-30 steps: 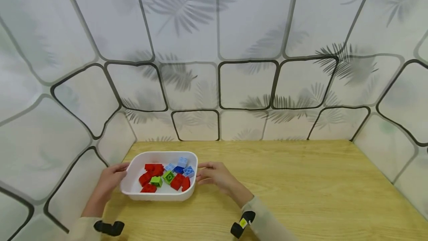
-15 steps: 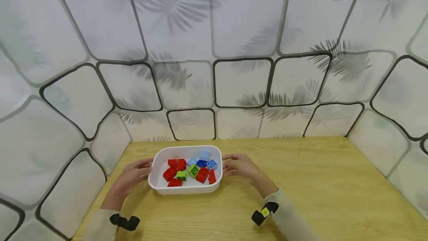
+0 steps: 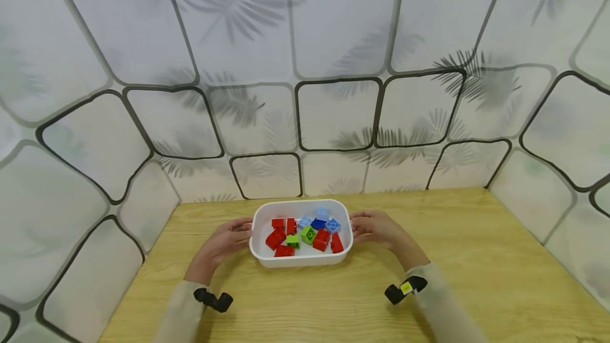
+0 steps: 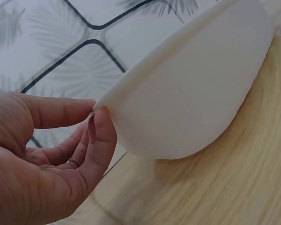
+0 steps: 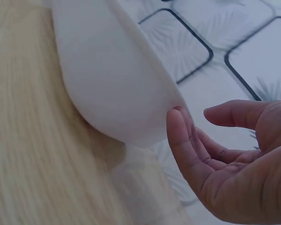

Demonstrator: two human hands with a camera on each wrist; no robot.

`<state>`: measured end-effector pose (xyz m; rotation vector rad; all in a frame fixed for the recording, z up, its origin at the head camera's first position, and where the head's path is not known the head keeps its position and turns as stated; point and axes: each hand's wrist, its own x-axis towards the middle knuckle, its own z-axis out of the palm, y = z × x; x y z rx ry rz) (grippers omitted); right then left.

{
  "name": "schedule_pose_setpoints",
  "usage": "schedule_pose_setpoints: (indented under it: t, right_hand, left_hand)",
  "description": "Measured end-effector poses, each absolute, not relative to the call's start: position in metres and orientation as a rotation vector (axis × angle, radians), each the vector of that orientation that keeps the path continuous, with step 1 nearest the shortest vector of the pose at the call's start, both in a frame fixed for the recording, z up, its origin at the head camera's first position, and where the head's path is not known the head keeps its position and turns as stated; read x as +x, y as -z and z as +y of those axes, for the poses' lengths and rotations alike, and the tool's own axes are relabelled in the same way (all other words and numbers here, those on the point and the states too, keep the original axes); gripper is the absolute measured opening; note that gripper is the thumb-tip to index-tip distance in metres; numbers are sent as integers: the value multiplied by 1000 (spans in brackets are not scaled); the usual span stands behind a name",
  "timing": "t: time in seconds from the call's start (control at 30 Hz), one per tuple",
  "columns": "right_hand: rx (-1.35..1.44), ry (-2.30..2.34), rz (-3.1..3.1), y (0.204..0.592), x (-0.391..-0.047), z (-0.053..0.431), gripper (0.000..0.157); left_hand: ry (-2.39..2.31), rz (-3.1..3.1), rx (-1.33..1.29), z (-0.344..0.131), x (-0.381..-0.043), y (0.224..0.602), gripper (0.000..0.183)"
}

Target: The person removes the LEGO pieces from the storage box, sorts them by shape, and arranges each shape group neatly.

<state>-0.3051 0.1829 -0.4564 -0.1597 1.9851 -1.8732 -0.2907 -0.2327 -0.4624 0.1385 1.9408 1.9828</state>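
Note:
A white plastic tub [image 3: 302,262] with rounded corners sits on the wooden table between both hands. Inside lie several red toy bricks [image 3: 275,238], lime green bricks [image 3: 308,234], light blue bricks [image 3: 333,225] and a dark blue brick [image 3: 317,224]. My left hand [image 3: 224,242] pinches the left end of the rim; thumb and index finger meet there in the left wrist view. At the other end, my right hand [image 3: 381,232] touches the outer wall with its fingertips. In the right wrist view its thumb [image 5: 234,112] stands apart from the rim.
The wooden table [image 3: 305,306] runs up to a pale wall [image 3: 333,173] patterned with dark outlines and leaves. Side walls flank it left and right. Each wrist wears a black strap-on device [image 3: 213,299].
Both hands and the tub have moved right across the table, from near its left edge toward the middle. The bricks have stayed inside. The head view has shifted slightly.

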Motion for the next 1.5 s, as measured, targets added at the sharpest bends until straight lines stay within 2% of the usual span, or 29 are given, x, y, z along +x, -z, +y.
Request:
schedule_pose_setpoints:
  t: [0.47, 0.93, 1.5]
  right_hand:
    - [-111, 1878, 1943, 446, -311, 221, 37]
    - [-121, 1832, 1991, 452, -315, 223, 47]
    - [-111, 1811, 2108, 455, -315, 223, 44]
  left_hand:
    - [-2022, 1800, 162, -195, -312, 469, 58]
    - [-2052, 1732, 188, -192, -314, 472, 58]
    - [-2077, 1692, 114, -190, -314, 475, 54]
